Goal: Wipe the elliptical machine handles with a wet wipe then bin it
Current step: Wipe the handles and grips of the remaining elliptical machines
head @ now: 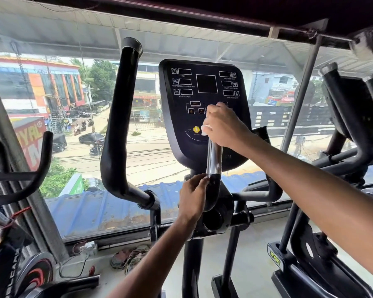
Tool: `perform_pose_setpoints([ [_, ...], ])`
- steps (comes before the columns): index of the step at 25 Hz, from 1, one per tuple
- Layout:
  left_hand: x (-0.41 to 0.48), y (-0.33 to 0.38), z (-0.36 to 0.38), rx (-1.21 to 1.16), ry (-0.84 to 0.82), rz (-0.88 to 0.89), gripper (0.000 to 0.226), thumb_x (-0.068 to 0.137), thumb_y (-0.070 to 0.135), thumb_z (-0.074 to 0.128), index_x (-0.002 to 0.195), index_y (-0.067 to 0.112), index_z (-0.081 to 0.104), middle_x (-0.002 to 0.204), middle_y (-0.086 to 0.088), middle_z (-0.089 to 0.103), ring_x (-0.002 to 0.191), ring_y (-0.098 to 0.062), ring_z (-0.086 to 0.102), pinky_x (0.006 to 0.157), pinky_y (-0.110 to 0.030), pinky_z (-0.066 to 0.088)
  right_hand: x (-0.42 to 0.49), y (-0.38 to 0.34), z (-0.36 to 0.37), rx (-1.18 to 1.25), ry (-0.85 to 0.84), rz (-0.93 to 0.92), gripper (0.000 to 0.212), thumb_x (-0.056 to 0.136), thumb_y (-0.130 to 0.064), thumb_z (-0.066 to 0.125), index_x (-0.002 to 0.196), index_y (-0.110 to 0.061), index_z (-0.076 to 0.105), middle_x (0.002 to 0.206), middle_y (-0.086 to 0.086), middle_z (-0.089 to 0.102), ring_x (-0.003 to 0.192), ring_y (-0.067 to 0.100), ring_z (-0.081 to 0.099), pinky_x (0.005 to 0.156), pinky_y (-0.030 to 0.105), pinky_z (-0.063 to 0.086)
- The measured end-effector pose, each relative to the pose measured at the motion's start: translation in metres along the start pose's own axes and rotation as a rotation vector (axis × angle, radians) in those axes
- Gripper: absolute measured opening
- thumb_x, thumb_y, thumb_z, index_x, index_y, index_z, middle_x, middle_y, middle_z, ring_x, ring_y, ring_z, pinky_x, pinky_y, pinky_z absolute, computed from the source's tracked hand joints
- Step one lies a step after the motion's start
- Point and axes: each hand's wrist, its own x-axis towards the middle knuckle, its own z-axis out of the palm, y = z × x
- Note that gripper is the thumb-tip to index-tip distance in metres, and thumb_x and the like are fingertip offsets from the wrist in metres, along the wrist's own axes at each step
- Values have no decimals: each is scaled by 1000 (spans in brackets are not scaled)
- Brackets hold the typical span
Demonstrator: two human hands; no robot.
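The right hand (222,125) grips one chrome handle (214,158) through one wipe (205,129). Below it, the left hand (193,196) pinches the handle's base.

Wet wipe (205,129): mostly buried in the right hand (224,125), only a white corner shows. Handle (214,158): upper end hidden under that hand. Console (202,87): right-side buttons covered, smallest labels unreadable. Neighbouring machine (351,117): cut by the right edge. Bike (19,265): cut by the left and bottom edges.
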Motion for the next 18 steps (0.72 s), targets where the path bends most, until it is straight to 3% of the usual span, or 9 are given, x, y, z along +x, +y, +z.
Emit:
perform_pose_setpoints([
  [2,1,-1,0,0,-6,8,34,98,21,61,78,45,74,86,22,76,98,-11,71,92,-32,53,17,-9,-8,60,-267,183,20,88,-10,67,69,-5,67,68,7,52,79,29,52,72,34,43],
  [4,0,-1,-1,4,-11,18,35,99,19,60,79,43,74,82,22,76,90,-7,70,84,-28,52,21,-9,-7,145,-347,271,21,87,-9,66,68,-5,60,63,7,46,77,35,58,72,38,53],
  [6,1,-1,-3,36,-34,36,32,100,18,59,83,40,74,78,23,74,78,3,66,75,-22,48,15,2,1,211,-262,196,16,87,-10,65,77,-3,74,68,6,60,79,28,62,73,33,52],
  [9,1,-1,-5,61,-76,73,27,102,15,56,90,32,74,71,23,71,66,12,61,65,-11,44,-14,26,7,429,46,144,14,93,-20,71,95,-13,83,84,0,72,79,15,58,70,25,42],
  [11,0,0,-5,54,-86,81,27,102,14,55,87,24,75,67,20,69,61,9,58,60,-9,42,-31,35,16,623,192,328,17,94,-21,71,103,-13,82,90,-1,78,79,12,66,67,20,46],
  [13,-1,0,-4,45,-87,80,27,102,13,54,83,15,74,63,15,63,58,4,53,58,-12,40,-34,39,29,854,120,609,20,97,-21,69,112,-12,80,91,-1,78,78,5,68,69,21,47],
  [15,-1,0,-2,14,-74,59,30,102,15,54,78,18,73,67,14,63,62,0,54,62,-16,41,-30,42,37,1036,43,747,21,98,-21,69,116,-13,78,88,-4,77,72,-3,65,74,21,47],
  [18,1,-1,-1,0,-61,52,34,102,17,55,75,26,74,76,8,69,71,-7,58,73,-27,44,-34,41,35,811,150,472,18,96,-22,72,110,-14,80,95,-4,77,81,-3,67,76,11,47],
])
